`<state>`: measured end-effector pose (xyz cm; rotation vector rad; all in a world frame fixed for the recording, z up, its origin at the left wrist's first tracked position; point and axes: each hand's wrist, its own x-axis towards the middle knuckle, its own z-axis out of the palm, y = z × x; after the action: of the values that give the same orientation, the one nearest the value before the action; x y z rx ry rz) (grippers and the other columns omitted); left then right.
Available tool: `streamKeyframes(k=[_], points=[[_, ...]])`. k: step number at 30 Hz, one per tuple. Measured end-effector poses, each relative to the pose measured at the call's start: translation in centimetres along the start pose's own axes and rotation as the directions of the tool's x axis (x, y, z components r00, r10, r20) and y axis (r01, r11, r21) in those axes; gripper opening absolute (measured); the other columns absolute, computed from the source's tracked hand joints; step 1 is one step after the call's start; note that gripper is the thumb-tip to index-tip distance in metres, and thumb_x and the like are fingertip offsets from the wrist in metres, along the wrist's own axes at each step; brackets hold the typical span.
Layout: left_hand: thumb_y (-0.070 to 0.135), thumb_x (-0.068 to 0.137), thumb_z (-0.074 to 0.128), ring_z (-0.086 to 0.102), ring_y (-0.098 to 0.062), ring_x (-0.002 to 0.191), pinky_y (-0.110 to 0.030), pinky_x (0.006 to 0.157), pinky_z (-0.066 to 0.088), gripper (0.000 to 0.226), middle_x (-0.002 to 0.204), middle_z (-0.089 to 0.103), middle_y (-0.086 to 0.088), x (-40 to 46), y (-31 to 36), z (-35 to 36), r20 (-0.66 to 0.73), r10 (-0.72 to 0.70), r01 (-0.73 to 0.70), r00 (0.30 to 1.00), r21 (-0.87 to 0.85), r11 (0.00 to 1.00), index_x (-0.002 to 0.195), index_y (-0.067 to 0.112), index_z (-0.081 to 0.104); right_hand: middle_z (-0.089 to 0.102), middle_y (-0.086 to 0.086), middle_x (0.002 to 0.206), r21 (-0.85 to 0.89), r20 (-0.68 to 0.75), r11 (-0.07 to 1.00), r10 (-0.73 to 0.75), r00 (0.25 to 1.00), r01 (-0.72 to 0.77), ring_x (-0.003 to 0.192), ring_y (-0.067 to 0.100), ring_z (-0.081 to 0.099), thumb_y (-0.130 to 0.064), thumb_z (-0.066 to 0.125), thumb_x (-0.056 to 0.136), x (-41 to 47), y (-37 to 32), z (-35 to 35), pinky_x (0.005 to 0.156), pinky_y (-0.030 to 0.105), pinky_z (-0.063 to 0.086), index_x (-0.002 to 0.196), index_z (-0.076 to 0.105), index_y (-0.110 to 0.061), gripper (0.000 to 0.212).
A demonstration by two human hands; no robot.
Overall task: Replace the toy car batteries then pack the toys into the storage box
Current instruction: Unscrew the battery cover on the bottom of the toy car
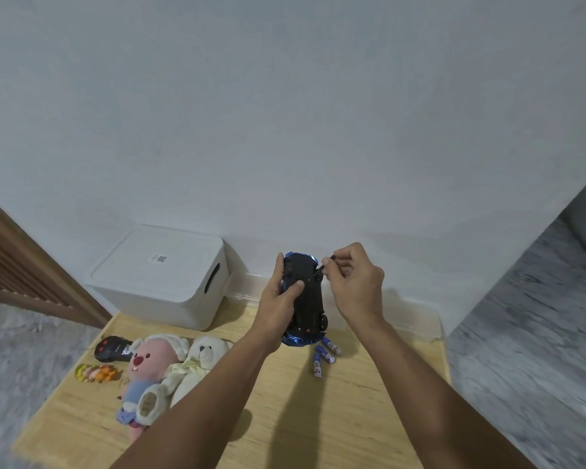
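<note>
Storage box lidded, contents hidden. Left hand grips upturned toy car; right hand pinches screwdriver.

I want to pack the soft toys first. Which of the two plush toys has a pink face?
The left plush toy, with pink face, red nose and blue clothes; the plush toy beside it is all cream-white.

storage box lid: a small white label with a QR-style code is seen at its middle; its fine print is too small to be read.

white plush, at 5 o'clock from the box: a pale ribbon is tied on it, with a word beginning "L" that cannot be made out fully.

batteries, at 3 o'clock from the plush: red and white markings are printed on blue casings; no brand can be read.

remote control: white marks are shown, illegible.
</note>
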<state>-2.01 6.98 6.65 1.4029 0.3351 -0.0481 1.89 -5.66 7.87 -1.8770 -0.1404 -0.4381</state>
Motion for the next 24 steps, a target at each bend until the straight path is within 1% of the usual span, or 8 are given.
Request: streamKeyframes(k=[3,5,8,10,13,15,20,24], points=[[0.012,0.099,0.052,0.063,-0.011,0.099,-0.021,0.069,0.055,0.065,0.115,0.062,0.009,0.0,-0.2,0.1,-0.003,-0.01,0.01,1.0,-0.025,1.0,0.151,0.04,0.025,0.067,-0.005,0.077,0.01,0.018,1.0,0.005,1.0,-0.006,0.076,0.014,0.069,-0.009,0.069,0.085,-0.1,0.0,0.0,0.071,0.022,0.056,0.087,0.06,-0.014,0.01],[0.011,0.098,0.052,0.064,-0.013,0.101,-0.023,0.073,0.056,0.065,0.117,0.062,0.007,0.0,-0.1,0.2,-0.002,-0.006,0.006,1.0,-0.032,0.999,0.15,0.04,0.026,0.068,-0.008,0.08,0.031,0.02,0.999,0.011,1.0,-0.011,0.077,0.012,0.069,-0.01,0.068,0.085,-0.1,-0.2,0.0,0.07,0.021,0.055,0.087,0.061,-0.016,0.01],[0.012,0.098,0.052,0.063,-0.01,0.095,-0.018,0.066,0.055,0.065,0.111,0.061,0.009,-0.1,0.1,0.5,0.002,-0.003,0.003,1.0,-0.03,1.0,0.149,0.041,0.026,0.067,-0.011,0.077,0.032,-0.002,0.999,0.007,1.0,-0.007,0.071,0.006,0.068,-0.016,0.073,0.082,0.0,-0.8,-0.1,0.063,0.016,0.052,0.083,0.061,-0.016,0.012],[0.012,0.098,0.053,0.064,-0.013,0.096,-0.021,0.067,0.056,0.066,0.112,0.061,0.008,-0.1,0.1,0.7,0.004,-0.005,0.005,1.0,-0.039,0.999,0.15,0.041,0.025,0.066,-0.011,0.073,0.041,-0.029,0.999,0.014,0.999,-0.013,0.068,0.004,0.066,-0.016,0.076,0.079,0.2,-1.2,-0.2,0.062,0.012,0.05,0.078,0.062,-0.016,0.015],[0.012,0.097,0.053,0.065,-0.019,0.101,-0.035,0.082,0.057,0.066,0.113,0.062,0.004,0.1,0.3,0.9,0.001,-0.016,0.016,1.0,-0.071,0.997,0.15,0.042,0.026,0.066,-0.014,0.072,0.095,-0.037,0.995,0.044,0.998,-0.041,0.069,0.004,0.066,-0.01,0.075,0.08,0.4,-1.4,-0.3,0.065,0.012,0.051,0.077,0.062,-0.019,0.016],[0.012,0.097,0.053,0.065,-0.023,0.103,-0.042,0.087,0.056,0.065,0.115,0.063,0.003,0.2,0.4,1.0,0.007,-0.019,0.019,1.0,-0.085,0.996,0.148,0.043,0.029,0.068,-0.014,0.076,0.125,-0.02,0.991,0.056,0.998,-0.053,0.074,0.002,0.068,-0.006,0.072,0.082,0.6,-1.3,-0.3,0.07,0.013,0.053,0.083,0.065,-0.018,0.014],[0.012,0.097,0.053,0.065,-0.024,0.104,-0.042,0.086,0.057,0.063,0.119,0.061,0.003,0.2,0.6,1.2,0.009,-0.018,0.019,1.0,-0.102,0.995,0.147,0.043,0.031,0.07,-0.011,0.084,0.156,-0.008,0.986,0.052,0.999,-0.05,0.082,0.001,0.069,-0.001,0.067,0.085,0.6,-1.1,-0.6,0.079,0.015,0.054,0.093,0.069,-0.012,0.013],[0.014,0.098,0.053,0.064,-0.025,0.104,-0.042,0.086,0.057,0.064,0.121,0.059,0.002,0.2,0.6,1.2,0.003,-0.023,0.023,1.0,-0.1,0.995,0.148,0.044,0.029,0.068,-0.01,0.083,0.121,-0.04,0.992,0.035,0.999,-0.03,0.079,0.0,0.064,-0.01,0.074,0.081,0.4,-1.2,-0.5,0.065,0.01,0.05,0.085,0.068,-0.016,0.01]])
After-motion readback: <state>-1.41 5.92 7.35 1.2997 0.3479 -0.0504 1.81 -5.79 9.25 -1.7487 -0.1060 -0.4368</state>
